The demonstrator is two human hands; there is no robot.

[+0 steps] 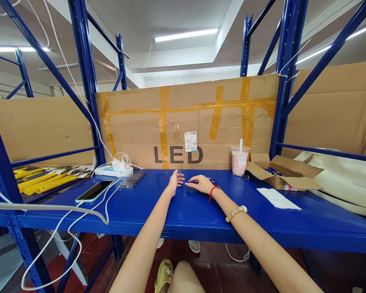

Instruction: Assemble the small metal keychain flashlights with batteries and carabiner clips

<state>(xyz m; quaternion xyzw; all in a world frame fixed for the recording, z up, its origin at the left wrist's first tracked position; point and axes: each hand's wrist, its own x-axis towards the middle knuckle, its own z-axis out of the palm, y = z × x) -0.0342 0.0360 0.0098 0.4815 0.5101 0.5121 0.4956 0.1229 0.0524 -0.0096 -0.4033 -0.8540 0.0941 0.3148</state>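
Observation:
My left hand (pixel 174 181) lies flat on the blue metal shelf (pixel 177 211), fingers stretched out toward the right, holding nothing. My right hand (pixel 201 184) rests just beside it, fingers closed around a blue pen (pixel 192 182) whose tip points left toward my left hand. A red string and a bead bracelet (pixel 236 213) sit on my right wrist and forearm. Both hands lie in front of the taped cardboard sheet (pixel 186 126) marked "LED".
A pink drink cup with a straw (pixel 239 160) and an open cardboard box (pixel 282 173) stand to the right, with a white paper (pixel 277 198) in front. A phone (pixel 94 191), a power strip with chargers (pixel 114 168) and yellow tubes (pixel 45 182) lie at left. Blue rack uprights flank the bay.

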